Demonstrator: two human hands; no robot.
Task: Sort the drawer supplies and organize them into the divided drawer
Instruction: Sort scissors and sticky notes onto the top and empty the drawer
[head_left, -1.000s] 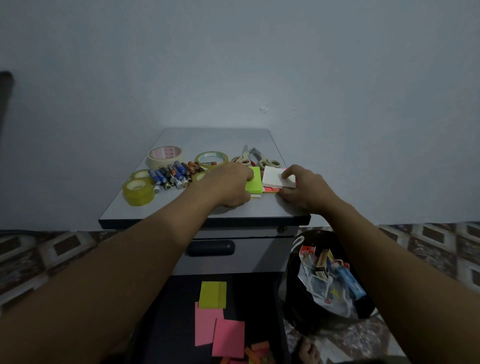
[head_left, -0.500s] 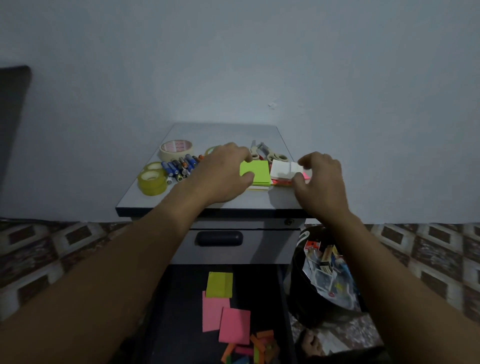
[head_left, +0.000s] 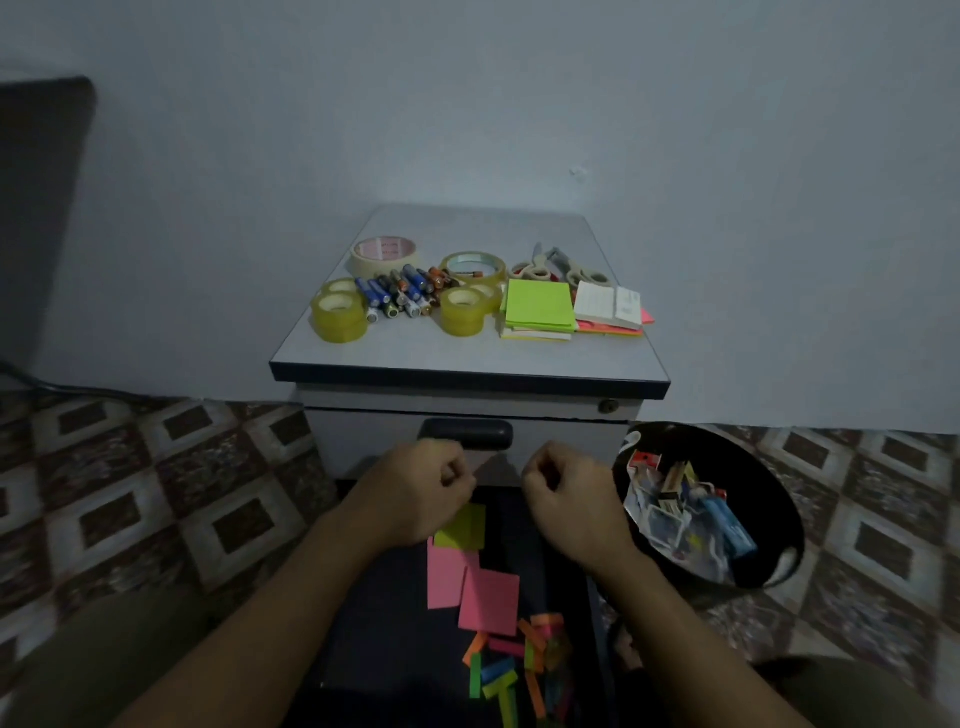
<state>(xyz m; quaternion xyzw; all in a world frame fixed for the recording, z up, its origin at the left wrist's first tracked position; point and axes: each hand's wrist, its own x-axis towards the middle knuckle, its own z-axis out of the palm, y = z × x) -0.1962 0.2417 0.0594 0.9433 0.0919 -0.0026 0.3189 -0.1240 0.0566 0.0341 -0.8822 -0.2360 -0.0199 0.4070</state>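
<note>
My left hand (head_left: 423, 491) and my right hand (head_left: 569, 496) hover side by side over the open dark drawer (head_left: 384, 649), fingers curled in, nothing visible in either. Below them in the drawer lie a green sticky note (head_left: 467, 530), pink sticky notes (head_left: 488, 597) and several small coloured flags (head_left: 524, 665). On the cabinet top (head_left: 441, 351) sit a green sticky pad (head_left: 539, 304), a white pad (head_left: 605, 304) on pink and orange notes, yellow tape rolls (head_left: 338, 318), a pile of batteries (head_left: 400, 293) and scissors (head_left: 558, 265).
A black bin (head_left: 774, 519) full of mixed small items stands on the patterned floor right of the drawer. The shut upper drawer's dark handle (head_left: 467, 434) is just beyond my knuckles. A wall rises close behind the cabinet.
Both hands left the sticky pads on the cabinet top and drew back and down over the open drawer. The green and white pads stay stacked at the top's right side.
</note>
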